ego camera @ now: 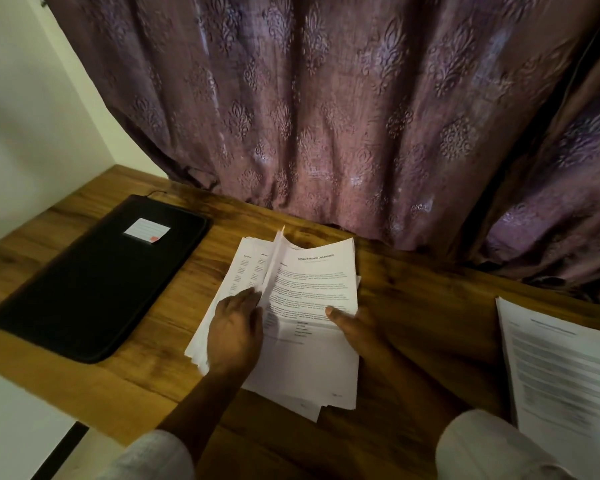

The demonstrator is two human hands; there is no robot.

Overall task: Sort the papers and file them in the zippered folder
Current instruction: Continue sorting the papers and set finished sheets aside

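Pale sleeves (482,448), bottom edge. Left hand (234,330) flat, fingers straight, on loose white printed paper stack (312,282), frame centre; right hand (354,323) pinches its top sheets. Black zippered fabric folder (94,282), centre left, zipped. Risk: splayed sheets slipping and mixing.

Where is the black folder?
In the head view, the folder lies closed on the left side of the table, left of the middle papers and near the wall.
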